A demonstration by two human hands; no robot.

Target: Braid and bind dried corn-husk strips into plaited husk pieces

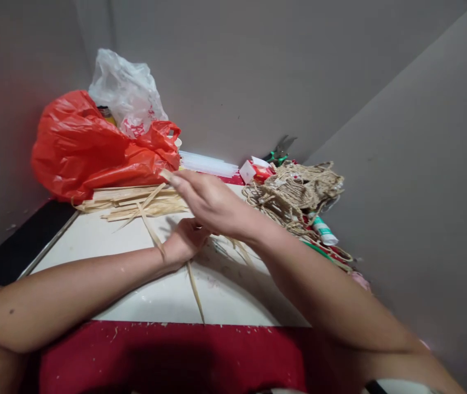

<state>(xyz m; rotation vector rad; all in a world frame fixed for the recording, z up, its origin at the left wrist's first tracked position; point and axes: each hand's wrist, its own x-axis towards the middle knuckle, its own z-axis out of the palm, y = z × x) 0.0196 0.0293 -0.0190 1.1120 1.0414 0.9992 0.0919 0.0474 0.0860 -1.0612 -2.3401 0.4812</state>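
My right hand (212, 202) is raised over the white board, its thumb and fingers pinched on the end of a pale dried strip (166, 175). Just below it, my left hand (186, 241) rests low over the board with its fingers curled; what they hold is mostly hidden behind my right hand. Thin strips stick out around my left hand: one (149, 225) to the upper left, another (195, 293) toward the front edge, and more (239, 249) to the right. A pile of flat pale strips (126, 200) lies behind.
A red plastic bag (81, 148) and a clear white bag (128, 90) stand at the back left. Coiled twine (299, 191), green-handled cutters (280, 153), a red and white packet (258, 171) and a white-green roll (324, 231) lie at the right. White sticks (208, 163) lie behind.
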